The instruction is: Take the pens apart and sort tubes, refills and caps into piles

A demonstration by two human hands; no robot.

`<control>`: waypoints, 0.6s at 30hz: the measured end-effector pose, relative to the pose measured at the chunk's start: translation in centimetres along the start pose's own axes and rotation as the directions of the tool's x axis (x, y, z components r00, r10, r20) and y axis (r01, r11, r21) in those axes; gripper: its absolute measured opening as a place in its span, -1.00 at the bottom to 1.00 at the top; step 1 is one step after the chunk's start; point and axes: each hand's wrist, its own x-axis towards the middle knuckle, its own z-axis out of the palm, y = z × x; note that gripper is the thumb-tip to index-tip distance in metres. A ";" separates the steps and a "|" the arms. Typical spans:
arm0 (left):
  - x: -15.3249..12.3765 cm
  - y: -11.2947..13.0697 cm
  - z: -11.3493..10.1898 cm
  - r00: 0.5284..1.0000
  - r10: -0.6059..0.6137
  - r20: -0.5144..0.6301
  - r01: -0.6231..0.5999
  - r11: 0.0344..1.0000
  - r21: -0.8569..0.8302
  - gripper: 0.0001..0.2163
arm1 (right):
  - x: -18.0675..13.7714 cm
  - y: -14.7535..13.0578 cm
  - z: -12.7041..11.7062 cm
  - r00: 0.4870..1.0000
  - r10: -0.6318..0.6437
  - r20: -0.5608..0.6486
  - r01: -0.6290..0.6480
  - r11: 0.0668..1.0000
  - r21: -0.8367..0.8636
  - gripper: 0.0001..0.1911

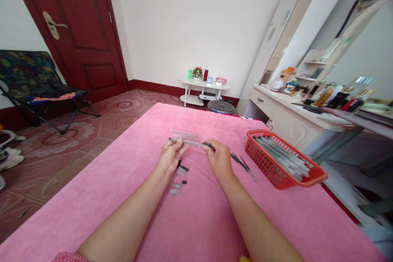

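Note:
A slim, clear pen barrel (193,143) lies crosswise between my two hands over the pink-covered table. My left hand (172,153) pinches it near its left end, where a dark tip shows. The fingers of my right hand (219,157) close on the dark right end; whether that is a separate part I cannot tell. Just beyond lie several thin clear rods (184,133), like pen barrels. Beside my left wrist are small black plugs (184,168) and clear caps (176,191). Several thin dark sticks (244,163), like pen refills, lie right of my right hand.
An orange-red plastic basket (267,170) full of clear, pen-like tubes (282,155) stands on the table's (123,180) right side. Beyond the far edge is a round black-topped stool (221,107). A dresser (285,110) with bottles stands at the right, a folding chair (39,77) at the left.

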 end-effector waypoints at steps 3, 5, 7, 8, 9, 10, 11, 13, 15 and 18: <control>-0.1 -0.1 0.0 0.998 0.030 0.049 -0.031 0.999 0.009 -0.89 | 0.1 0.1 0.1 0.989 0.147 -0.005 -0.146 0.984 0.105 -0.86; -0.2 -0.1 0.0 0.995 0.045 0.086 -0.047 0.999 0.020 -0.85 | 0.2 -0.1 0.1 0.971 0.239 -0.002 -0.235 0.955 0.180 -0.85; -0.4 -0.1 0.1 0.991 0.065 0.114 -0.069 0.997 0.027 -0.79 | 0.5 -0.4 -0.2 0.954 0.298 0.024 -0.296 0.928 0.226 -0.86; -0.5 0.0 0.1 0.989 0.076 0.128 -0.081 0.996 0.036 -0.76 | 0.6 -0.6 -0.3 0.946 0.320 0.047 -0.321 0.915 0.244 -0.86; -0.6 0.1 0.1 0.986 0.088 0.143 -0.096 0.994 0.048 -0.74 | 0.7 -0.7 -0.4 0.937 0.340 0.073 -0.348 0.901 0.260 -0.87; -0.8 0.2 0.2 0.982 0.103 0.159 -0.114 0.991 0.064 -0.72 | 0.8 -0.8 -0.6 0.926 0.365 0.102 -0.378 0.882 0.279 -0.88; -0.9 0.3 0.2 0.977 0.117 0.178 -0.133 0.988 0.080 -0.70 | 0.9 -0.9 -0.7 0.911 0.391 0.134 -0.413 0.859 0.303 -0.89; -1.2 0.6 0.4 0.965 0.138 0.224 -0.167 0.979 0.114 -0.68 | 1.0 -0.8 -1.1 0.869 0.451 0.205 -0.496 0.791 0.360 -0.88; -1.5 0.9 0.5 0.953 0.140 0.269 -0.186 0.970 0.156 -0.67 | 1.1 -0.6 -1.4 0.804 0.508 0.309 -0.595 0.698 0.399 -0.86; -1.5 1.2 0.7 0.948 0.136 0.287 -0.205 0.952 0.226 -0.67 | 1.0 -0.3 -1.8 0.696 0.512 0.503 -0.710 0.597 0.374 -0.84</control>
